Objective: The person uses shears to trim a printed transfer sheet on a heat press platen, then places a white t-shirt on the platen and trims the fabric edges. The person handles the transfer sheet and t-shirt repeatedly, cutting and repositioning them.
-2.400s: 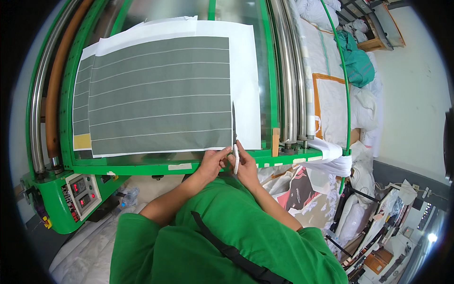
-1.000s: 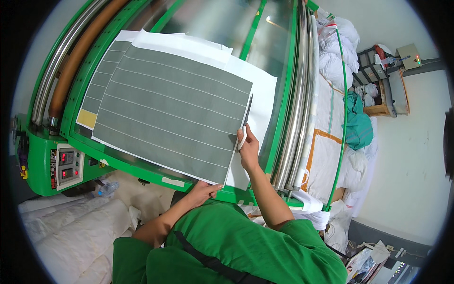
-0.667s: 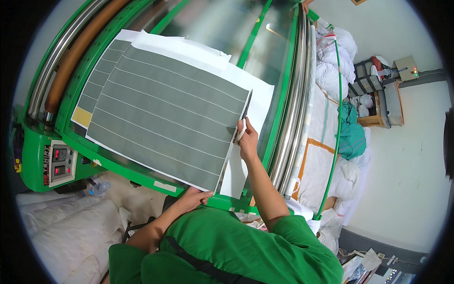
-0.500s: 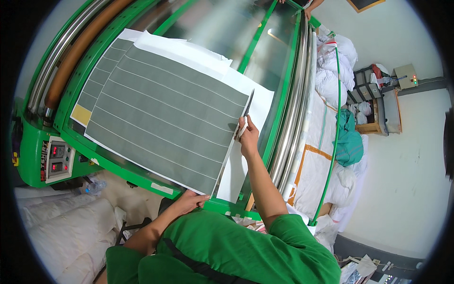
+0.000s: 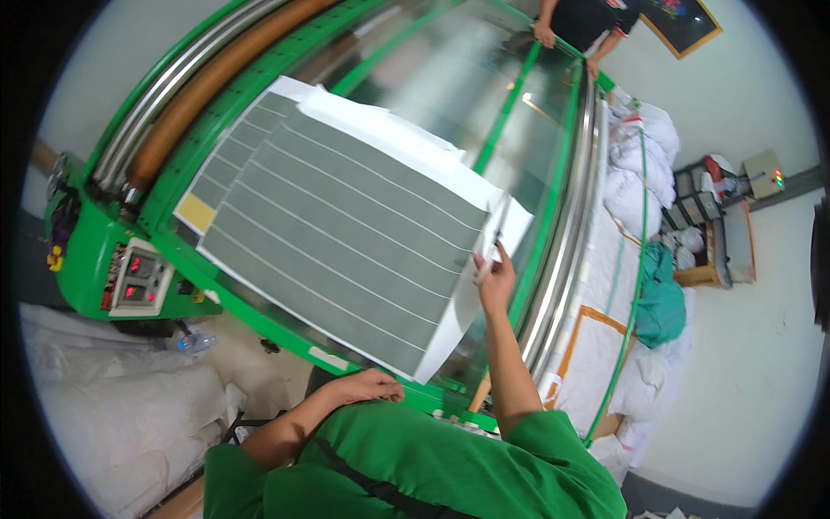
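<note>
Right hand (image 5: 495, 278) grips scissors (image 5: 501, 227) beside grey paper (image 5: 337, 233).
White margin (image 5: 516, 227) remains alongside, cut progress blurred; left hand (image 5: 372, 387) curled, hold unclear.

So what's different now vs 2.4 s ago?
Right hand carried the scissors away from the body, along the right side of the grey printed sheet to near its far right corner. Left hand looks to have let go of the sheet's near edge. A co-worker has come into view at the far end. Unchanged: scissors in right hand, sheet on the green machine.
</note>
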The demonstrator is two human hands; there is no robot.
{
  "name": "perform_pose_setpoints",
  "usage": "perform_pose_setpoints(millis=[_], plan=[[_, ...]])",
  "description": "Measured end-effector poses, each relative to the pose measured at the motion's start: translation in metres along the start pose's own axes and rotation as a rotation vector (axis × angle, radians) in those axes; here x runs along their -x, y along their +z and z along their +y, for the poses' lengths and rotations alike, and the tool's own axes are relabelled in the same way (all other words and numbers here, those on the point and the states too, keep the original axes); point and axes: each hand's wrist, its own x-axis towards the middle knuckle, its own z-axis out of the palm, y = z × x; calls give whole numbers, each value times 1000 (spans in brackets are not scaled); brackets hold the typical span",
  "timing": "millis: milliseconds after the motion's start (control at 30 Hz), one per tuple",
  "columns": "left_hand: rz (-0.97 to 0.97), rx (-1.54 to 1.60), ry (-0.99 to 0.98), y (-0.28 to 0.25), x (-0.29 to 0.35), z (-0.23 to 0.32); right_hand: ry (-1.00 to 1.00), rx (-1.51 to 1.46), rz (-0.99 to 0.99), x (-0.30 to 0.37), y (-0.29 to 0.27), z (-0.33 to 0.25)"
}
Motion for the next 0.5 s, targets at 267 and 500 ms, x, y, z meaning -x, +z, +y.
perform_pose_setpoints(millis=[267, 500], plan=[[900, -311, 195, -198, 147, 92, -127, 563, -16, 160, -40, 8], [1671, -905, 291, -412, 219, 111, -116, 536, 311, 274, -32, 16]])
